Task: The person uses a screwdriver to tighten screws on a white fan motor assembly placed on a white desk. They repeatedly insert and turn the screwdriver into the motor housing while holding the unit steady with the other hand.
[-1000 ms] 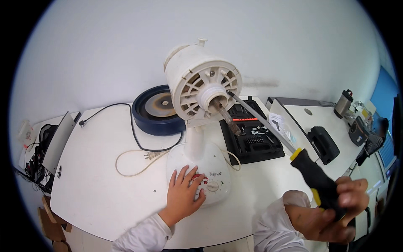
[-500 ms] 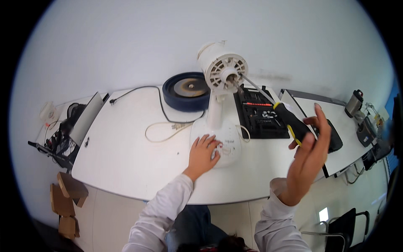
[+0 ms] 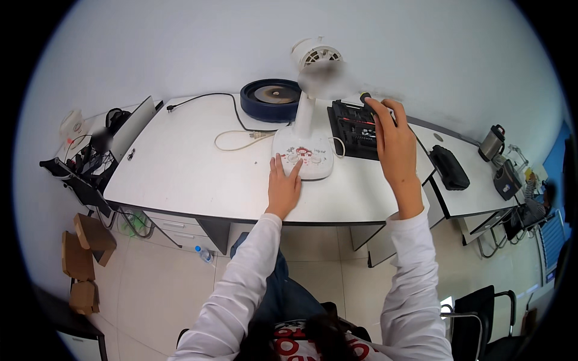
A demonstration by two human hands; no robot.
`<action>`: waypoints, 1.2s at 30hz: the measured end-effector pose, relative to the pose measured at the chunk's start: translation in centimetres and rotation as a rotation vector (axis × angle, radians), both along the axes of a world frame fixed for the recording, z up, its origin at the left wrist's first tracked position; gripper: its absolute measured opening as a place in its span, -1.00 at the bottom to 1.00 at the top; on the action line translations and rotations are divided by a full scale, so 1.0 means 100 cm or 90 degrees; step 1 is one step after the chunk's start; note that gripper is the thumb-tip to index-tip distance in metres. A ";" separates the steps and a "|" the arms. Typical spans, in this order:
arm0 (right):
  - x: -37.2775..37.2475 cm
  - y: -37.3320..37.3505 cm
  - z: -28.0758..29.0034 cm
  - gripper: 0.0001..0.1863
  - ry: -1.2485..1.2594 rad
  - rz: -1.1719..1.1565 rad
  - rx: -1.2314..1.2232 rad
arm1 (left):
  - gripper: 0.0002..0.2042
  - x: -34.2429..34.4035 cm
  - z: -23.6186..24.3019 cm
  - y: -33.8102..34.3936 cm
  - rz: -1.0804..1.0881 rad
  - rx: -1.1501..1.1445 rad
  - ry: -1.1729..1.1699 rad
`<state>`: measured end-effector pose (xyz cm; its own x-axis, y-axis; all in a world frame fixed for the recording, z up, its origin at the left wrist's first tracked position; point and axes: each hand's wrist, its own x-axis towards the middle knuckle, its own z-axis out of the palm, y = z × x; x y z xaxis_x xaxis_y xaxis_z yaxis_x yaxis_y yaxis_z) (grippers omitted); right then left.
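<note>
White fan (image 3: 306, 114) standing between the counter's (image 3: 192, 162) front and back edges, left grip (image 3: 283, 192) released, resting on fan's base (image 3: 319, 167), right grip (image 3: 397, 147) raised at screwdriver handle (image 3: 365, 96), clenched or not cannot be told, black tool case (image 3: 355, 136) toward back right corner.

white desk (image 3: 198, 174): dark blue round appliance (image 3: 270, 111) at the far edge, black cord (image 3: 235, 109) curving past its left side, plug (image 3: 170, 108) near the far left corner. small dark bit (image 3: 131, 154) by the left edge. side desk (image 3: 475, 191): black case (image 3: 450, 168) by the left edge, steel flask (image 3: 492, 143) near the far right corner. floor (image 3: 310, 243): blue-capped bottle (image 3: 203, 254) under the desk's front edge, cardboard boxes (image 3: 76, 256) off its front left corner, black chair (image 3: 475, 310) forward of the side desk's front edge.
</note>
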<state>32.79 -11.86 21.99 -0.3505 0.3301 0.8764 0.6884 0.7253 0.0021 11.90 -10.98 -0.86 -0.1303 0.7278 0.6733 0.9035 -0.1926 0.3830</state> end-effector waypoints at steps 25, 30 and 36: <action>-0.004 -0.005 -0.006 -0.71 0.076 -0.154 -0.108 | -0.43 -0.002 -0.004 -0.007 0.030 -0.058 0.005; 0.008 0.006 -0.006 -0.66 0.115 -0.047 -0.057 | -0.40 -0.004 -0.005 -0.005 0.027 -0.050 0.018; -0.006 -0.002 -0.011 -0.64 0.195 0.027 -0.144 | -0.39 -0.007 -0.006 -0.007 0.022 -0.057 0.014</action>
